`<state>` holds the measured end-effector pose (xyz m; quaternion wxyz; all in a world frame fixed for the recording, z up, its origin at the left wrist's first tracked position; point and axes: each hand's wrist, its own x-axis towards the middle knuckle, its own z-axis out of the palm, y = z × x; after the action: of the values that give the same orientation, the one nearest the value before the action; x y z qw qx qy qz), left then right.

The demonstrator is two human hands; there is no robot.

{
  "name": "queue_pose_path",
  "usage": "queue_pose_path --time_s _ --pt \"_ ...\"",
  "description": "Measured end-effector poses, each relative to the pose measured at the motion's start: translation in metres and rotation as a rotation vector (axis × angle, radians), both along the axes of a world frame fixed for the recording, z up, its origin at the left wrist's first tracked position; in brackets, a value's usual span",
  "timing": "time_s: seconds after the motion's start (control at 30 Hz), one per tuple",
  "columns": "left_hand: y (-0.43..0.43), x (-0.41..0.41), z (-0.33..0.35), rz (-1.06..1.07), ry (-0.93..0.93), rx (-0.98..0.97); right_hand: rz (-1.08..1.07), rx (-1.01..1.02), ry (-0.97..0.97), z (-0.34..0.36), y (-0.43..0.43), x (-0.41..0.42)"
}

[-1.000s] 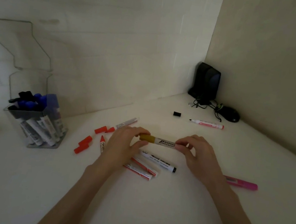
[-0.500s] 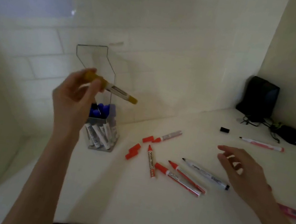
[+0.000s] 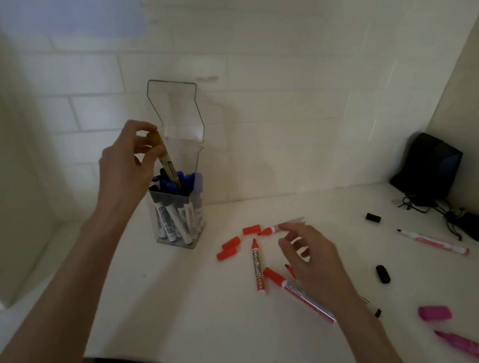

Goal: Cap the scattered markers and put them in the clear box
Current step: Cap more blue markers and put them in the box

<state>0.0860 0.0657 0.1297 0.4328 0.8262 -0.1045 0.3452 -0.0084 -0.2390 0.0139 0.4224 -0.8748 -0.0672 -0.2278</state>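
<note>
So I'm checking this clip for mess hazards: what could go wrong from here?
The left hand holds the yellow-capped marker tilted into the clear plastic box, which is crowded with blue- and black-capped markers; it might jam against their caps or tip the box. The open right hand hovers over uncapped red markers, whose bare tips could smear skin or the white table.

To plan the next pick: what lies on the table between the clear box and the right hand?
In the head view, three loose red caps and one uncapped red marker lie there.
</note>
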Motion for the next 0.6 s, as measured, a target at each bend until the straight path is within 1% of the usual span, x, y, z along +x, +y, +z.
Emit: queue_pose_path --time_s 0.07,0.13,0.23,0.37,0.5,0.6 --pt "-0.001 0.005 -0.004 -0.004 0.020 0.035 -0.024 0.010 0.012 -0.004 -0.006 -0.001" --pt "-0.003 0.008 -0.009 0.013 0.028 0.132 -0.091 0.029 0.006 -0.005 -0.017 -0.001" --pt "-0.004 0.012 -0.014 0.092 0.008 0.272 -0.253 0.081 -0.030 -0.004 -0.046 -0.004" --pt "-0.003 0.020 -0.022 0.144 0.025 0.437 -0.460 0.165 -0.020 0.002 -0.096 -0.015" --pt "-0.004 0.025 -0.027 0.189 0.088 0.549 -0.544 0.229 0.005 -0.001 -0.130 -0.028" --pt "0.003 0.036 -0.036 0.121 0.110 0.659 -0.559 0.274 0.027 -0.008 -0.140 -0.035"
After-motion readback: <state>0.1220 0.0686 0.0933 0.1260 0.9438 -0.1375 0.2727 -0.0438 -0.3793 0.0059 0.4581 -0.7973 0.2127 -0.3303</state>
